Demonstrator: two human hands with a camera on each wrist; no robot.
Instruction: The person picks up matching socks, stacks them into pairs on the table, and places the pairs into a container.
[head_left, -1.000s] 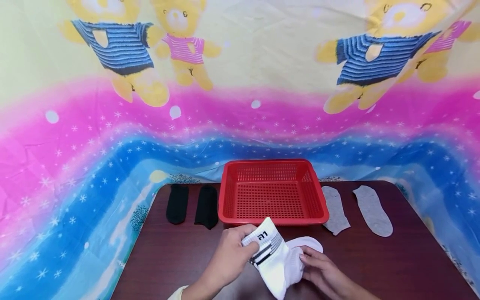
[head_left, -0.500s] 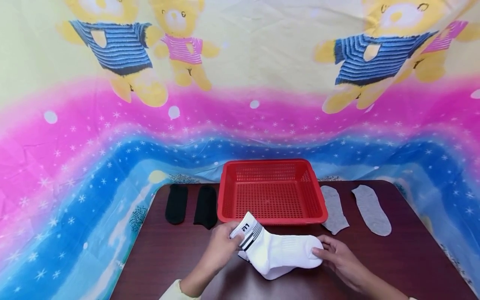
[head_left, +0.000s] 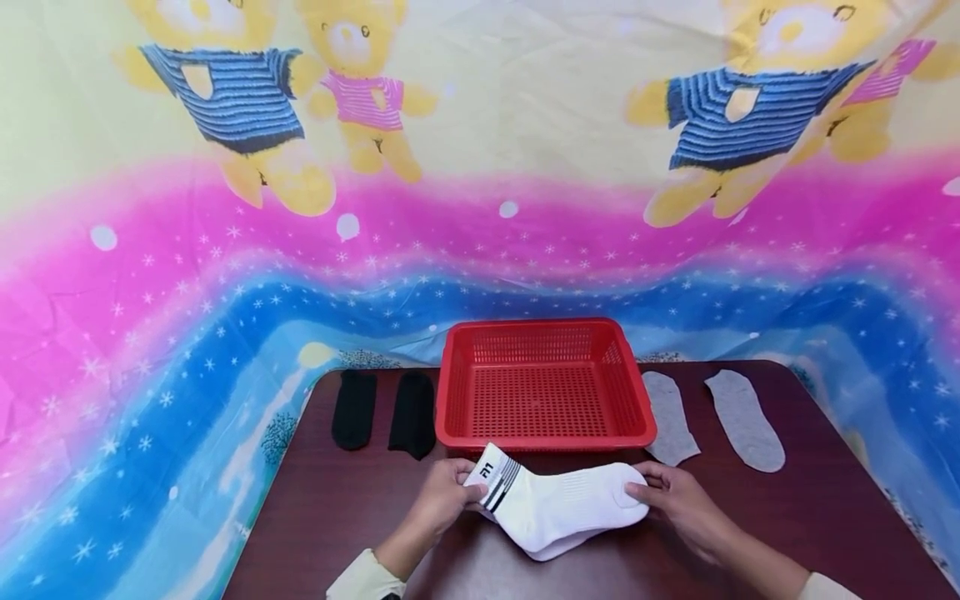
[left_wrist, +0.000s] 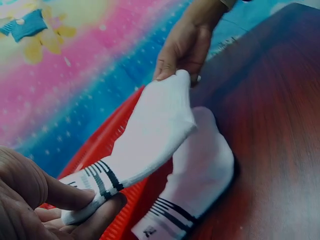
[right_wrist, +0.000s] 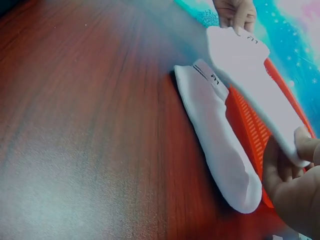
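A white ankle sock [head_left: 577, 498] with dark stripes and lettering on its cuff is stretched level between both hands. My left hand [head_left: 441, 493] pinches the cuff between thumb and fingers. At the other end my right hand [head_left: 684, 504] pinches the toe, thumb on top. A matching white sock [left_wrist: 202, 162] lies flat on the table directly below. From the head it is mostly hidden, but the right wrist view shows this lower sock [right_wrist: 215, 132] apart from the held one.
Just beyond the hands stands a red perforated basket [head_left: 543, 443] with nothing in it. Two black socks, one [head_left: 354, 410] farther out and one [head_left: 412, 414] nearer, lie left of it. Two grey socks, an inner [head_left: 670, 421] and an outer [head_left: 746, 421], lie to its right on the dark wooden table [head_left: 832, 533].
My right hand has shifted right to the toe, and the bent sock has been drawn out straight. Over the last half second both hands have sunk slightly toward the table.
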